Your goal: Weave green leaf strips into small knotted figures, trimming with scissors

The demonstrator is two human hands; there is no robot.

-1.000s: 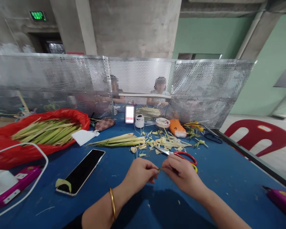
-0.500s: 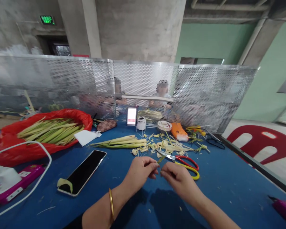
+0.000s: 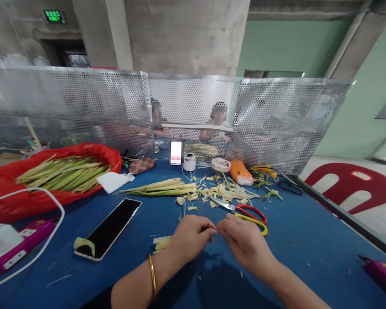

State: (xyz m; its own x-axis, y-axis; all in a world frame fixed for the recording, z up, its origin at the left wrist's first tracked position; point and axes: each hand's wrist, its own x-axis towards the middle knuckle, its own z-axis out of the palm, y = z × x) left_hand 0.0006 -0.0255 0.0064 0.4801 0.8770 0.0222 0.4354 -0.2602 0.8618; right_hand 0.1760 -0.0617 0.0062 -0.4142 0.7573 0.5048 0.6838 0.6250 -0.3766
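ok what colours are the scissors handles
One handle is red and the other handle yellow, seen best in the head view.

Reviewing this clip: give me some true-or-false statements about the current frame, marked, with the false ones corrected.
1. The fingertips of the left hand and right hand are close together. True.
2. The right hand grips the scissors. False: the scissors lie on the table, just beyond that hand.
3. A gold bangle circles the left wrist. True.
4. The flat-lying phone is screen down. False: the phone shows its dark screen facing up.
5. The red bag holds long leaves. True.
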